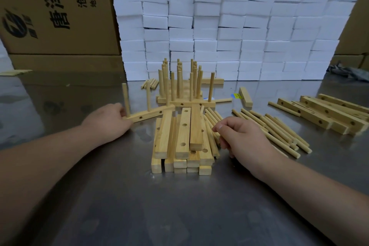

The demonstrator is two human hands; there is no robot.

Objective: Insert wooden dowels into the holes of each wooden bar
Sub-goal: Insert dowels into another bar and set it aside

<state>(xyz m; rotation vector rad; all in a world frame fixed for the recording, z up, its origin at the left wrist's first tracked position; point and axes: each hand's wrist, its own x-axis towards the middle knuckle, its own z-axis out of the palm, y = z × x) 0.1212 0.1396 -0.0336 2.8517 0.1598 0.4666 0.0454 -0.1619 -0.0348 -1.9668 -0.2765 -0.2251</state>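
My left hand [108, 121] grips the near end of a wooden bar [148, 115] lying on the metal table, with two dowels [125, 99] standing upright in it. My right hand [239, 136] rests, fingers curled, on loose dowels [211, 126] beside a stack of drilled bars [182, 142] in the middle; I cannot tell whether it pinches one. Behind the stack stand finished bars with several upright dowels [179, 84]. More loose dowels [277, 132] lie to the right of my right hand.
Another pile of drilled bars [327, 114] lies at the far right. A short wooden block [246, 96] and a few dowels [149, 83] lie further back. A wall of white foam blocks [229, 34] and cardboard boxes [56, 12] close off the back.
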